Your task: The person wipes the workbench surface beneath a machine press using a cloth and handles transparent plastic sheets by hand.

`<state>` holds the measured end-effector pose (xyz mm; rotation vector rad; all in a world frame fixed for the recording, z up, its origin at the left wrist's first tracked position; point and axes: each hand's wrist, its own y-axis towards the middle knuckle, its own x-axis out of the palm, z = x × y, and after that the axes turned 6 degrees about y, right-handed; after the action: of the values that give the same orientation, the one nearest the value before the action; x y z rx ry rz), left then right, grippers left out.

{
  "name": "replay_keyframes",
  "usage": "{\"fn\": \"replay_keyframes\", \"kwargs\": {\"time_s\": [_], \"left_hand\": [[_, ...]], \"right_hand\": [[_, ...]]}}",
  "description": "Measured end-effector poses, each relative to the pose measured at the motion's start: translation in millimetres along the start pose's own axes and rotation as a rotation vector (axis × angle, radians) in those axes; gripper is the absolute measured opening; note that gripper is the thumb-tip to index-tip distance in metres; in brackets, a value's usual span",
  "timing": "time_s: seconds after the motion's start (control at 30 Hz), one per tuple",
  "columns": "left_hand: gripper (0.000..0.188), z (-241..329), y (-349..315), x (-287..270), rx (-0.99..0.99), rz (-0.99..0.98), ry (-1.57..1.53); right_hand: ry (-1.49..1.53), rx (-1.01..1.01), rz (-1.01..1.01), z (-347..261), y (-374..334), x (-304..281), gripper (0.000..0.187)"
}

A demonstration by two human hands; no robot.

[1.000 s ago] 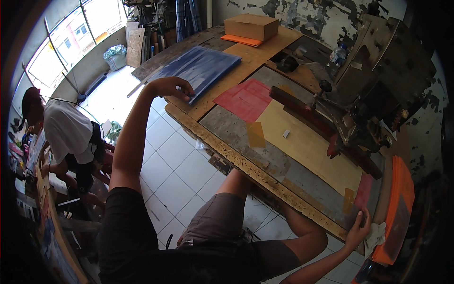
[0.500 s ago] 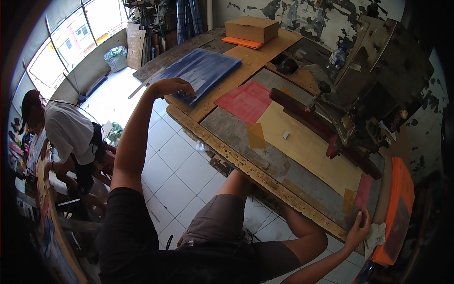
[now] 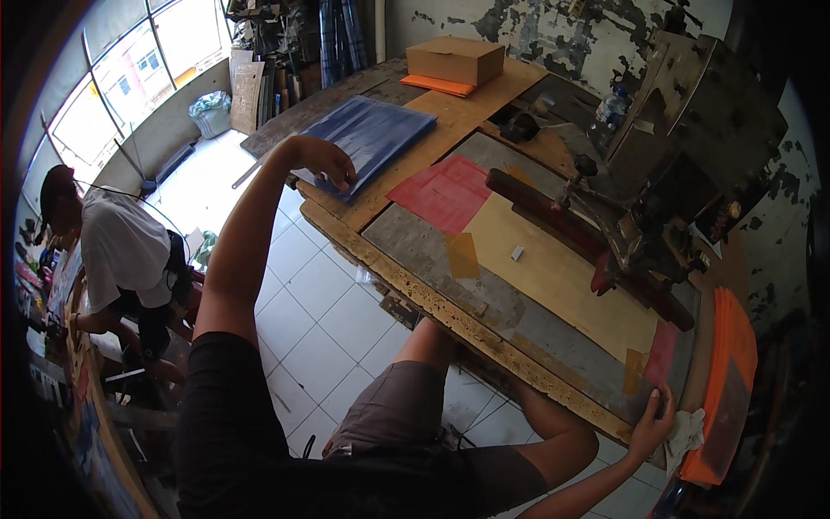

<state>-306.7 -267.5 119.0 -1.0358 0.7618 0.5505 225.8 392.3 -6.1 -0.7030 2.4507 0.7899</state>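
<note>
Sheets of blue plastic [image 3: 385,130] are lying upper centre, slanting lengthwise up rightward, the nearer left hand [image 3: 328,163] hanging bent at their lower end, grip unclear, the right hand [image 3: 652,427] resting half-open, lower right.

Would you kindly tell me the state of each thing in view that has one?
Cardboard box: closed.
Blue plastic sheets: stacked, lying flat.
Yellow panel: lying flat.
Dark red bar: over the yellow panel, contact unclear.
Plastic bottle: upright.
Left hand: curled, at the sheets' near edge; grip unclear.
Right hand: fingers partly open, near the grey board's corner.
</note>
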Motion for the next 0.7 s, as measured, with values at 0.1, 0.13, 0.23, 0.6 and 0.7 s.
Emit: {"fn": "replay_keyframes", "kwargs": {"time_s": [0.1, 0.13, 0.23, 0.6, 0.7], "left_hand": [[0.062, -9.5, 6.3, -3.9, -0.013, -0.029, 0.057], [0.062, -12.2, 10.8, -2.7, -0.003, -0.030, -0.012], [0.058, -21.2, 20.8, -4.9, 0.025, 0.013, -0.205], [0.070, -103.3, 106.5, 17.8, -0.691, 1.099, 0.022], [0.075, -116.4, 114.1, 20.4, -0.833, 1.123, 0.055]], "right_hand": [[0.008, 0.005, -0.002, -1.1, 0.4, 0.0, 0.041], [0.009, 0.011, 0.000, -1.2, -0.2, -0.5, 0.041], [-0.012, 0.016, 0.028, 4.4, -2.2, -7.1, 0.039], [-0.149, -0.106, -0.004, -20.1, -11.4, -5.5, 0.034], [-0.152, -0.230, -0.018, -36.1, -16.7, 7.0, 0.032]]}}
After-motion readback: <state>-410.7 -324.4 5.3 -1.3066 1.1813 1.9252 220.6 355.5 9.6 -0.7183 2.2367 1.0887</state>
